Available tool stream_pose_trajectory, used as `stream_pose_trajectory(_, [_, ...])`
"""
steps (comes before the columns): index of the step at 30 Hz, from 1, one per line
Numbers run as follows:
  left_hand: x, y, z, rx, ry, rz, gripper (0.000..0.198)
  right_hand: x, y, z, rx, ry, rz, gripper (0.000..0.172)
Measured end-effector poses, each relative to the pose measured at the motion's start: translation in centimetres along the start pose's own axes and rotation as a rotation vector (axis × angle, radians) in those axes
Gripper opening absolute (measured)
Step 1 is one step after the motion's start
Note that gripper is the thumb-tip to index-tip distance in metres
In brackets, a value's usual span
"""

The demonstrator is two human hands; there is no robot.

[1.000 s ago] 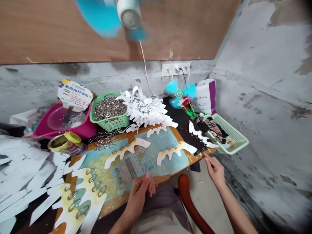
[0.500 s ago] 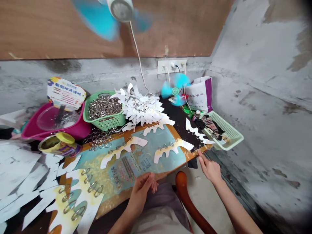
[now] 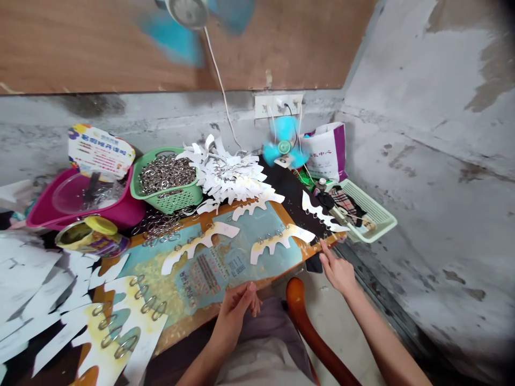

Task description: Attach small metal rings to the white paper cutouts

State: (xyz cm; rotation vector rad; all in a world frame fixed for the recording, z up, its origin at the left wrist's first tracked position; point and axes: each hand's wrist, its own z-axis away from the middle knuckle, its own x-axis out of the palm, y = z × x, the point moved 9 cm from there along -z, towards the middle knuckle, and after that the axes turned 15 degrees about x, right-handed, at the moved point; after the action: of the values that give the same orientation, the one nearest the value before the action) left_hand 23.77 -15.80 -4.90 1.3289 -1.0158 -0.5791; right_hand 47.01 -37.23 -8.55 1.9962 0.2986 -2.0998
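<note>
My right hand (image 3: 337,269) is at the table's front right corner, index finger stretched out to the wooden edge and nothing visible in its grasp. Closest to it are a scalloped white paper strip (image 3: 322,215) with metal rings and another ringed strip (image 3: 281,239) with yellowish stains. My left hand (image 3: 238,304) hovers at the front edge over my lap, fingers curled in against the thumb. Whatever it may hold is hidden. A third ringed strip (image 3: 201,244) lies on the blue sheet (image 3: 237,265). Larger ringed pieces (image 3: 139,316) overlap at the lower left.
Behind the strips stand a green basket (image 3: 173,199) of metal rings, a magenta tub (image 3: 68,206), an open can (image 3: 94,236) and a heap of cut white paper (image 3: 229,174). Two fans are turning. A pale green tray (image 3: 372,212) sits at the right. A brown curved armrest (image 3: 298,300) rises between my arms.
The view has shifted slightly, moving the scene left and up. My right hand has slid a little left along the edge, its index finger more extended. My left hand keeps its curled pose.
</note>
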Motion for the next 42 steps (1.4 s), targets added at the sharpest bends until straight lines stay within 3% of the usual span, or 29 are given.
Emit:
stream_pose_trajectory(8, [0.5,-0.2,0.2,0.002,-0.008,0.008,0.047,-1.2,-1.0,-2.3,-0.006,-0.072,-0.044,0.061])
stream_pose_trajectory(15, [-0.2,0.5,0.1,0.022,0.025,-0.005,0.047,-1.7,-2.9,-4.9,0.026,-0.234,-0.014,0.079])
stream_pose_trajectory(19, [-1.0,0.6,0.1,0.012,0.059,-0.007,0.047,-1.7,-2.6,-4.4,-0.011,-0.203,-0.021,0.077])
stream_pose_trajectory(23, [-1.5,1.0,0.1,0.009,0.070,-0.040,0.047,-1.4,-0.9,-1.9,-0.044,-0.155,0.013,0.072])
stream_pose_trajectory(27, [-1.8,1.7,-0.5,0.038,-0.031,-0.256,0.043,-1.0,2.5,0.9,-0.011,-0.152,0.064,0.070])
stream_pose_trajectory(31, [-3.1,2.2,-2.9,0.106,-0.038,-0.795,0.027,-1.9,4.1,2.2,0.001,-0.086,-0.005,0.060])
stream_pose_trajectory(34, [-3.0,1.4,-6.1,0.101,-0.024,-1.067,0.043,-4.3,1.6,1.8,-0.092,0.101,-0.185,0.047])
stream_pose_trajectory(38, [-1.9,-0.9,-9.7,0.049,-0.060,-0.990,0.040,-6.8,-3.3,-0.6,-0.212,0.278,-0.440,0.051])
stream_pose_trajectory(40, [-2.4,-1.2,-10.5,0.067,-0.064,-0.925,0.038,-6.7,-5.8,-2.3,-0.253,0.225,-0.504,0.051])
stream_pose_trajectory(42, [-4.3,-0.9,-10.6,0.078,-0.053,-0.864,0.033,-5.7,-8.2,-3.4,-0.277,0.088,-0.551,0.048])
